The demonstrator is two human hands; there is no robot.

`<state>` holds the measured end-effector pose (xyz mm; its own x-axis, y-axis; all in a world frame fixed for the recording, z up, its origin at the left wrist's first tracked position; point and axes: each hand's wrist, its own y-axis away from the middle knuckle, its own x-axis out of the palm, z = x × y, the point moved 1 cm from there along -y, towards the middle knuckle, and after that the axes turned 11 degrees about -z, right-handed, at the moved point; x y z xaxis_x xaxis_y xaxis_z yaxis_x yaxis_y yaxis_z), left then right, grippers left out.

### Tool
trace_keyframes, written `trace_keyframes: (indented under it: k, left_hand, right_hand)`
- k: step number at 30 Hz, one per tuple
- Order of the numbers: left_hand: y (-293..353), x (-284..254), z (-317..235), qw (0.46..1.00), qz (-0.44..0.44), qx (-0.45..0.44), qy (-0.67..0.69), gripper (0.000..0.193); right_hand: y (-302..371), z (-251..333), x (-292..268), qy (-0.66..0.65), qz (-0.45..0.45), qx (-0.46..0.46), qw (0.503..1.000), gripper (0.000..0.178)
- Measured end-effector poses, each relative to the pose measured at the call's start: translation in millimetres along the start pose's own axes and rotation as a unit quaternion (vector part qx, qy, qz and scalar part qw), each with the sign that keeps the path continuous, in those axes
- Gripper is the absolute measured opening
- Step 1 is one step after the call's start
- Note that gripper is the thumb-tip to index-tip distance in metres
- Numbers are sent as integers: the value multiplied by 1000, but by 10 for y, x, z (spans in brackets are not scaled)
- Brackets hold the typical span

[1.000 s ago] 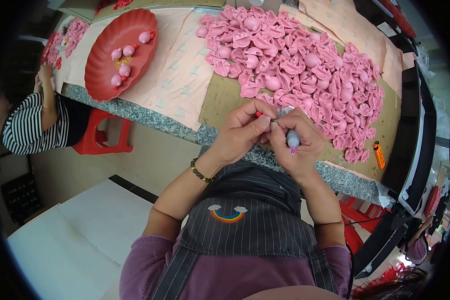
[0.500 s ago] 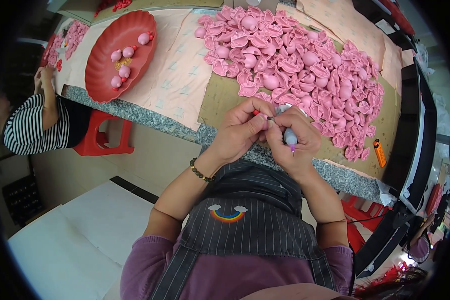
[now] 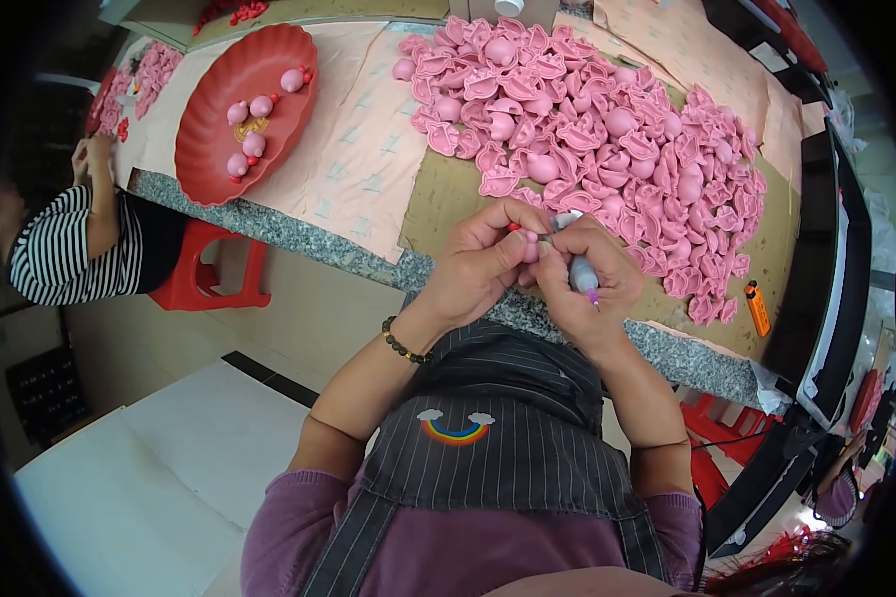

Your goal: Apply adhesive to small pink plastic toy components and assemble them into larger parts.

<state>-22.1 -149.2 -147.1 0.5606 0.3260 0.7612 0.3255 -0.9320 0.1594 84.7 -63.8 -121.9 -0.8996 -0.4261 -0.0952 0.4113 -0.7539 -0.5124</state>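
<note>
Two hands [image 3: 476,267] [image 3: 604,284], pink piece [image 3: 531,249] between fingers [image 3: 506,255], pink pile [image 3: 592,134]

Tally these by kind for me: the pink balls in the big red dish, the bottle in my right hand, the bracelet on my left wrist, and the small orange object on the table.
Pink balls in the big red dish: 5
Bottle: 1
Bracelet: 1
Small orange object: 1
Total: 8

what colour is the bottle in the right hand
The bottle is greyish with a purple tip; head view.
</note>
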Motion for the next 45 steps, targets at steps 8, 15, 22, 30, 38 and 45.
trace_keyframes:
  k: [8,15,22,30,38,45]
  left_hand:
    - [9,-19,0,1000,-20,-19,10,21]
    - [15,-4,1,999,-35,-14,-16,24]
    - [11,-28,7,1000,-22,-13,-19,23]
    - [1,-35,22,999,-23,-8,-30,21]
    - [0,-46,18,1000,-12,-7,-18,19]
    - [1,-46,17,1000,-14,-13,-15,20]
  right_hand:
    - [-8,9,-31,-6,24,17,1000,7]
    - [-27,-1,-20,5,4,-12,1000,12]
    - [-22,-4,-36,17,22,-13,1000,8]
    - [-15,2,-18,8,10,0,1000,9]
    - [-5,-3,-14,-12,9,25,1000,9]
    - [-10,6,-12,-12,2,20,1000,9]
